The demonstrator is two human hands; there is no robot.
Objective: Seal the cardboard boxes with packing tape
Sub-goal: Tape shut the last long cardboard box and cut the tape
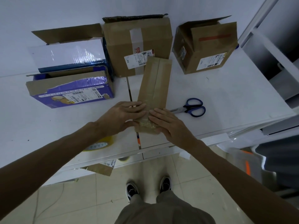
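Neither grip was closed: the left hand [123,113] and right hand [168,125] lay flat, fingers straight, pressing clear tape [144,125] onto the near end of the narrow box [153,81] mid-desk [64,123]. Scissors [192,107] lay at 3 o'clock. Seemingly a tape roll [103,142], half hidden, sat at 8 o'clock, and a purple box [69,92] at 10.

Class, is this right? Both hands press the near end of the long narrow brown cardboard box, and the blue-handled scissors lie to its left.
No: the head view shows the blue-handled scissors to the right of the long narrow brown cardboard box. Left hand and right hand do press its near end.
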